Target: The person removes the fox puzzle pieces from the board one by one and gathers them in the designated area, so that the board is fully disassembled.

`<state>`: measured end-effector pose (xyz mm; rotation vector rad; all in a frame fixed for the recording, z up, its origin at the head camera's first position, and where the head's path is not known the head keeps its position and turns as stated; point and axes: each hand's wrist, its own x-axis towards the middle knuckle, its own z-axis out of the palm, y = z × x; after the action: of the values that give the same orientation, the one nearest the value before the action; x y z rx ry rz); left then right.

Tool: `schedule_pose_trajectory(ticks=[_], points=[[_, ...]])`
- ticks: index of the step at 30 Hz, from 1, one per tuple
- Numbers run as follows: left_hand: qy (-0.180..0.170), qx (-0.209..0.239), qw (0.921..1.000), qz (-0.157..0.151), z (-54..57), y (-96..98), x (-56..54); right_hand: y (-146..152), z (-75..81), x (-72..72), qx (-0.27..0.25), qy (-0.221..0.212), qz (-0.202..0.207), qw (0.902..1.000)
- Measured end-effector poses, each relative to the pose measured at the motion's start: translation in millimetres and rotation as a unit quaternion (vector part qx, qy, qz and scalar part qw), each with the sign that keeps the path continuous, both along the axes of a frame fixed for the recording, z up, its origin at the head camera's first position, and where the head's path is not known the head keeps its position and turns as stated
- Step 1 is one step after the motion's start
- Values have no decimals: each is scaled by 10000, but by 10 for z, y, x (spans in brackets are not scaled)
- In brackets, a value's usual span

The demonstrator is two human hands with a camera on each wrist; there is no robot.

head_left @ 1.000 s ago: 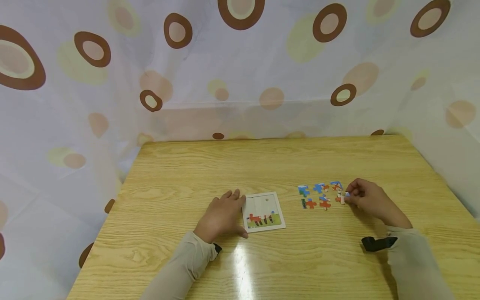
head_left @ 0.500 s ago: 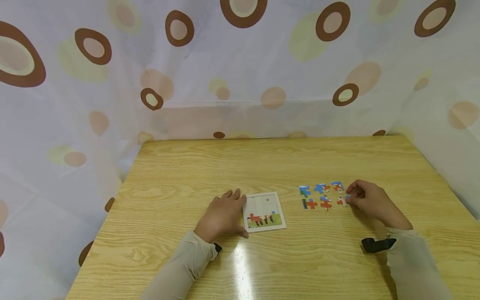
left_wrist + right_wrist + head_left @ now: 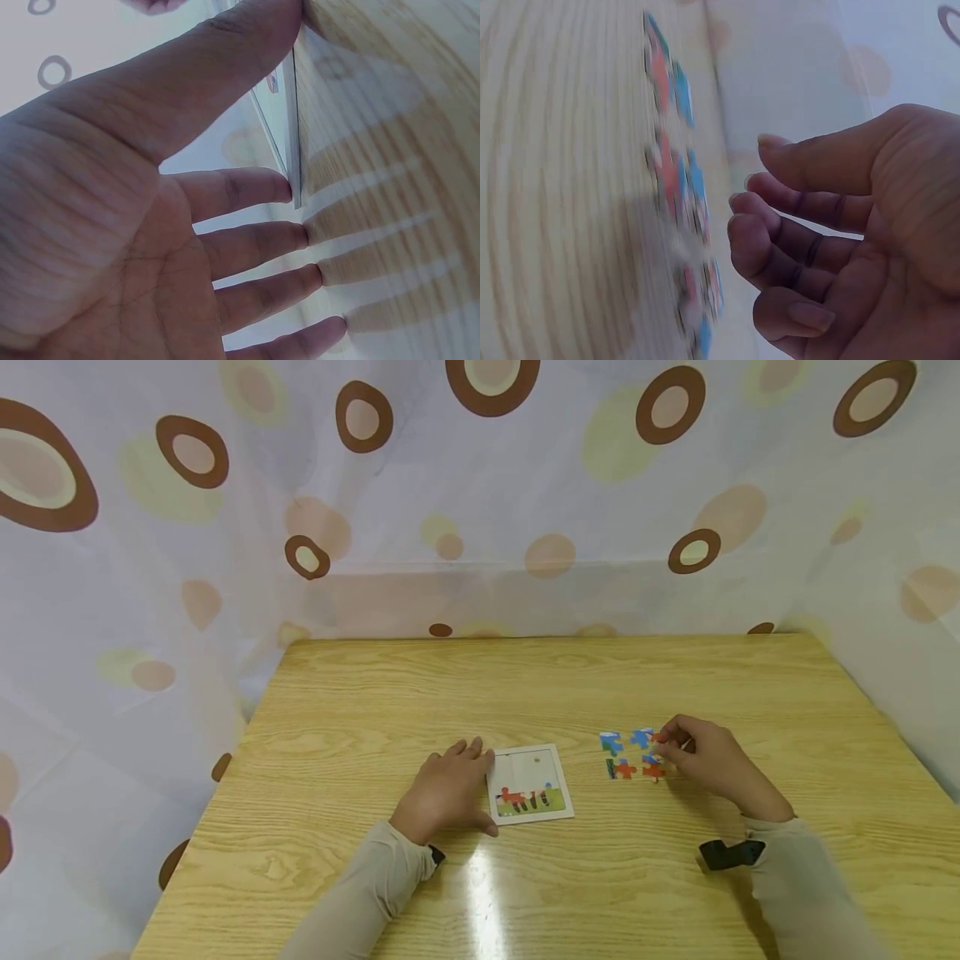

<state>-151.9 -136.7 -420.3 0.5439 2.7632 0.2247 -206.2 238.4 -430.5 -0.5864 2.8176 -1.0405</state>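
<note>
A small square puzzle tray (image 3: 522, 770) lies flat on the table, with red, green and dark-legged picture pieces along its lower part. My left hand (image 3: 446, 793) is spread beside it, thumb and index finger touching its left edge. Further right, several loose jigsaw pieces lie in two rows, among them a blue piece (image 3: 611, 742) and a red piece (image 3: 624, 769). My right hand (image 3: 705, 758) hovers over the right end of these rows and hides the pieces there. In the right wrist view, its thumb and loosely bent fingers stand apart, with no piece visible between them.
The wooden table (image 3: 420, 693) reaches back to a hanging white curtain (image 3: 480, 510) with brown and pastel circles. A black strap (image 3: 731, 855) sits at my right wrist. Light glares off the tabletop below the tray.
My right hand has moved left, from the rightmost piece in the lower row to above the right end of the rows. The left hand and the tray stay in place.
</note>
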Motion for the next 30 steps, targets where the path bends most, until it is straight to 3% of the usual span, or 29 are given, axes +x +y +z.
schedule_pose_trajectory(ticks=[11, 17, 23, 30], points=[[69, 14, 10000, -37, 9, 3, 3, -817, 13, -15, -554, -219, 977, 9934], [54, -33, 10000, 4, 6, 9, 8, -1264, 15, 12, -567, -551, 1787, 9807], [119, -126, 9998, -8, -2, 13, 3, -1533, -19, 42, -443, -511, 2372, 9691], [62, -170, 9998, -36, 4, 12, -2, -1646, -155, 56, -333, -788, 2388, 9673]])
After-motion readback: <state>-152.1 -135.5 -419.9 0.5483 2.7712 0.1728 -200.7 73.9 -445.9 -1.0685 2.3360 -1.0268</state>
